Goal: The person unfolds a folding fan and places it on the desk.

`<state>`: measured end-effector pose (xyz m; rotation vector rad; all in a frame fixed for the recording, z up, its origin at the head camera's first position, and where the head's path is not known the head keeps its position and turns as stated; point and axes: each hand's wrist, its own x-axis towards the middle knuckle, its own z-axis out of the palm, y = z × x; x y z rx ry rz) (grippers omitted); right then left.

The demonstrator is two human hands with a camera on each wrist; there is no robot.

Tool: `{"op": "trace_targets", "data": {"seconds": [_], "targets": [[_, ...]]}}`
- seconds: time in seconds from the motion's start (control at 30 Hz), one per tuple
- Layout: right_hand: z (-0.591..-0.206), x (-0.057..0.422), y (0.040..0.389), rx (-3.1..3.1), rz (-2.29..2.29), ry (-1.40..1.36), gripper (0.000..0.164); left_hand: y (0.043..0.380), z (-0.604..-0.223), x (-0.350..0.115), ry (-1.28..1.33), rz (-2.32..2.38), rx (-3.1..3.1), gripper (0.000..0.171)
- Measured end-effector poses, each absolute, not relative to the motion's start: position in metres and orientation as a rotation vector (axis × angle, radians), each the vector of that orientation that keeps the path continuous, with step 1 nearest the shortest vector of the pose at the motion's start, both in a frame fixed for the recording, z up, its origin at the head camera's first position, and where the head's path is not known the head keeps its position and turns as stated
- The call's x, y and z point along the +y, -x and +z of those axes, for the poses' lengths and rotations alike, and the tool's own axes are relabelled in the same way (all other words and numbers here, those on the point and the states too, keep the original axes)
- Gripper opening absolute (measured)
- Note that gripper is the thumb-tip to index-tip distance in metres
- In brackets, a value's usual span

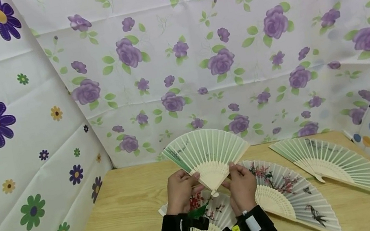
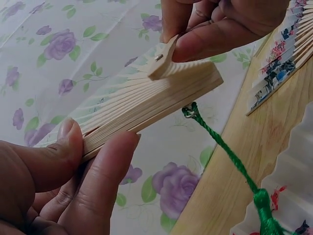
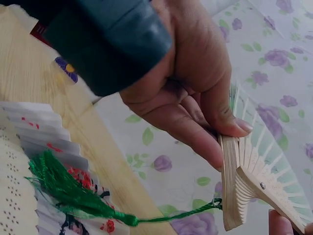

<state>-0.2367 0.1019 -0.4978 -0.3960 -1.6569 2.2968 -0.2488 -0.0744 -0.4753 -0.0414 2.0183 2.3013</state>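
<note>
A pale green folding fan (image 1: pixel 207 150) with light ribs is spread open, held up above the table in both hands. My left hand (image 1: pixel 180 190) pinches its left side; in the left wrist view that thumb (image 2: pixel 71 142) and a finger press a thick stack of ribs (image 3: pixel 230 161). My right hand (image 1: pixel 243 185) pinches the right outer rib, close to the metal rivet (image 2: pixel 158 57). A green tassel (image 3: pixel 54 183) hangs by its cord from the fan's pivot end. Beneath the hands lies an open white fan (image 1: pixel 220 210) with red blossoms, partly hidden by the wrists.
To the right, an open white fan (image 1: pixel 295 195) with pink blossoms and birds lies on the wooden table (image 1: pixel 125 221). Farther right is another open green fan (image 1: pixel 346 165). Flower-printed cloth (image 1: pixel 195 47) stands behind the table, with a daisy-printed cloth (image 1: pixel 35 129) at the left.
</note>
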Motion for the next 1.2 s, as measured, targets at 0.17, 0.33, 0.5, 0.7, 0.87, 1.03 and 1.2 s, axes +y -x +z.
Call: {"op": "trace_targets", "data": {"seconds": [0.17, 0.33, 0.5, 0.7, 0.87, 1.03, 1.2], "targets": [[-0.4993, 0.0993, 0.2370, -1.601, 2.328, 0.409, 0.046, 0.2473, -0.4770, -0.0743, 0.048, 2.304, 2.032, 0.034], [-0.4975, 0.0980, 0.2382, -1.572, 2.302, 0.434, 0.047, 0.2480, -0.4761, -0.0728, 0.035, 2.326, 2.025, 0.029], [-0.4961, 0.0968, 0.2378, -1.548, 2.295, 0.458, 0.044, 0.2483, -0.4760, -0.0718, 0.050, 2.341, 2.032, 0.012], [-0.4975, 0.0969, 0.2391, -1.497, 2.321, 0.462, 0.045, 0.2480, -0.4761, -0.0708, 0.066, 2.354, 2.035, 0.007], [-0.4973, 0.0972, 0.2396, -1.486, 2.315, 0.470, 0.044, 0.2473, -0.4766, -0.0694, 0.076, 2.361, 2.038, 0.028], [-0.4986, 0.0979, 0.2383, -1.487, 2.309, 0.459, 0.044, 0.2462, -0.4757, -0.0683, 0.065, 2.371, 2.038, 0.039], [-0.4990, 0.0976, 0.2383, -1.469, 2.293, 0.474, 0.042, 0.2457, -0.4749, -0.0664, 0.075, 2.386, 2.026, 0.037]]}}
